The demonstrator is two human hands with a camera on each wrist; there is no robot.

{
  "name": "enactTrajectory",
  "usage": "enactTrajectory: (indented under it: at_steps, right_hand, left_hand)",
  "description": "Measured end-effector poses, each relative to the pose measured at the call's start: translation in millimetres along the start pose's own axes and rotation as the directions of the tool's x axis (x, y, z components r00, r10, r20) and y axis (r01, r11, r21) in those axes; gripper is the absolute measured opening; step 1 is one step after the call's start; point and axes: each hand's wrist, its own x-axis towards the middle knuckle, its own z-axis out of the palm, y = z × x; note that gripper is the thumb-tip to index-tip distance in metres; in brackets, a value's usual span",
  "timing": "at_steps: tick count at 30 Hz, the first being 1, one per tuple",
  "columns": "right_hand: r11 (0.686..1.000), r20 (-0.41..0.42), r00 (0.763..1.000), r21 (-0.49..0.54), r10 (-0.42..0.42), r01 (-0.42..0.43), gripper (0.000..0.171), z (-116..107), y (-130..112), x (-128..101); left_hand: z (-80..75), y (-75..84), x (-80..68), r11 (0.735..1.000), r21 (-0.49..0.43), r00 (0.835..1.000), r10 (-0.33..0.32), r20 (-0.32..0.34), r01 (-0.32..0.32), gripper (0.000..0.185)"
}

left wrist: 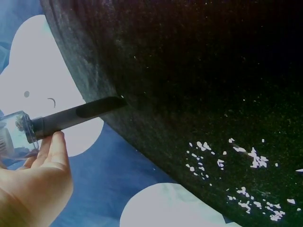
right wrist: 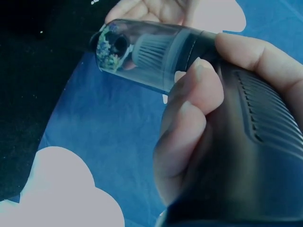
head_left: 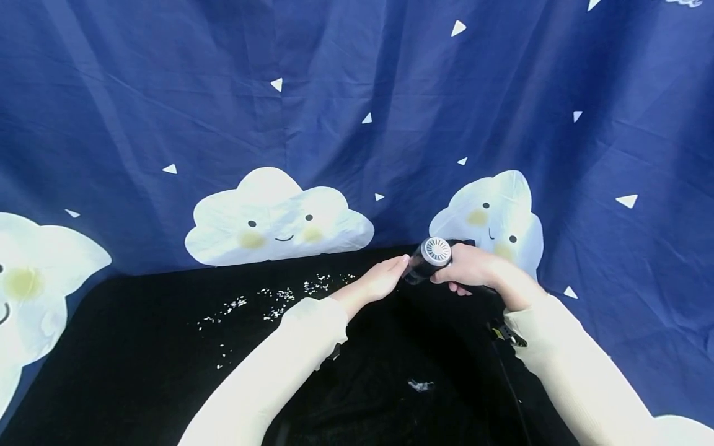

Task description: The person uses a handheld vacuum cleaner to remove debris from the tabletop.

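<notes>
My right hand [head_left: 471, 266] grips the black handle of a handheld vacuum cleaner [head_left: 436, 251]. In the right wrist view its clear dust bin [right wrist: 147, 78] holds a ribbed filter and small colourful bits. A dark slanted nozzle [left wrist: 71, 118] reaches from the bin to the black fabric surface [left wrist: 156, 61]. My left hand [left wrist: 40, 184] has its fingers fairly straight, and their tips touch the nozzle's underside beside the bin. White scraps [left wrist: 255, 161] lie scattered on the black fabric, apart from the nozzle tip. Part of my right hand is hidden behind the vacuum.
A blue curtain [head_left: 323, 124] with smiling white clouds and triangles hangs behind the black surface. A thin dark cord [head_left: 510, 387] runs down near my right forearm. One pale crumpled scrap [head_left: 421, 385] lies closer to me. White sleeves cover both forearms.
</notes>
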Motion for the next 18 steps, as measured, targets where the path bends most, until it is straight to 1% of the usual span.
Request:
enactTrajectory:
  at_steps: [5, 11, 14, 18]
  right_hand:
    - [1.000, 0.018, 1.000, 0.017, 0.004, -0.004, 0.024, -2.4, -0.8, -5.2]
    - [0.999, 0.039, 0.999, 0.040, -0.020, 0.018, 0.021, -4.3, 0.0, -8.6]
    - [0.999, 0.041, 0.999, 0.034, -0.022, 0.021, 0.021, -5.0, 0.5, -9.0]
    - [0.999, 0.022, 0.999, 0.003, -0.032, 0.032, 0.021, -5.9, 0.2, -7.8]
  left_hand:
    - [0.8, 2.2, -1.7, 1.000, 0.000, 1.000, -0.010, 0.017, 0.010, 0.060]
    - [3.1, 1.8, -1.7, 1.000, 0.004, 0.999, 0.008, 0.034, -0.009, 0.059]
    - [3.3, 1.9, -1.3, 1.000, 0.018, 0.999, 0.018, 0.032, -0.018, 0.060]
    - [1.4, 1.8, -0.6, 0.999, 0.029, 1.000, 0.021, 0.014, -0.021, 0.059]
